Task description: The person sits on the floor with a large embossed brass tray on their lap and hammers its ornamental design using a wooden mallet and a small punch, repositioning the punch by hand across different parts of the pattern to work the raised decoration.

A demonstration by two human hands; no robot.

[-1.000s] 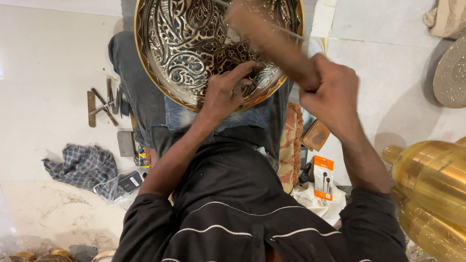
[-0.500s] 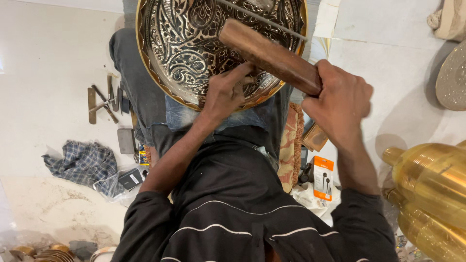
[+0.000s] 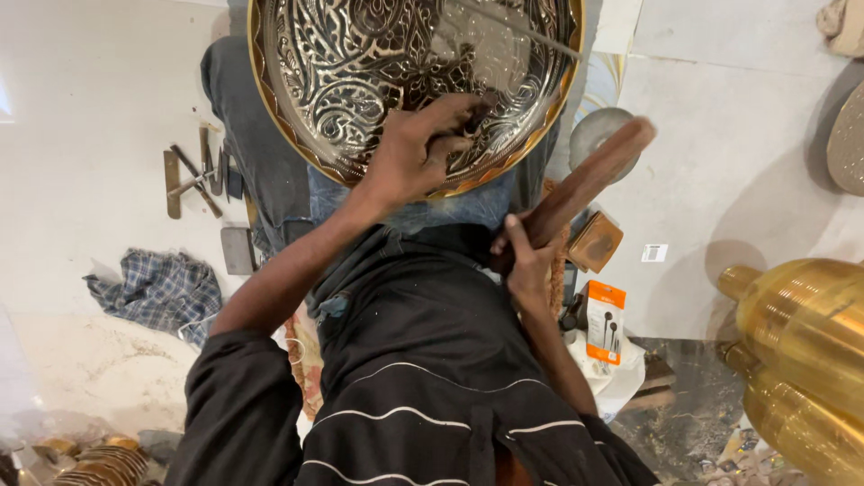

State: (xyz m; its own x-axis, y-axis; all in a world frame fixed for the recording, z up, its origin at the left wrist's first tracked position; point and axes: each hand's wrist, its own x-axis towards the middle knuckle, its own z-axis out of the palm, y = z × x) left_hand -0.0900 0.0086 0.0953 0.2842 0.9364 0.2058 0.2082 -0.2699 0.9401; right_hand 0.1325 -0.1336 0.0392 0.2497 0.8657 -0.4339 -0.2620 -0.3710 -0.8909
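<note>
Over the engraved brass tray (image 3: pixel 360 81) on my lap, my left hand (image 3: pixel 418 148) sits with fingers pinched shut on a small punch whose tip I cannot make out. What changed: my right hand (image 3: pixel 526 261), fist closed round the handle of the wooden mallet (image 3: pixel 585 184), has pulled back from above the tray to off its lower right rim, head tilted up. I judge that as one blow done and the swing reset. Left of the tray, spare metal tools (image 3: pixel 193 175) lie on the pale floor, with a checked cloth (image 3: pixel 157 288) below them. Right of the tray stand a gold vessel (image 3: pixel 801 351) and an orange packet (image 3: pixel 605 319). Nothing blocks the mallet's path except my own left fingers near the punch.
</note>
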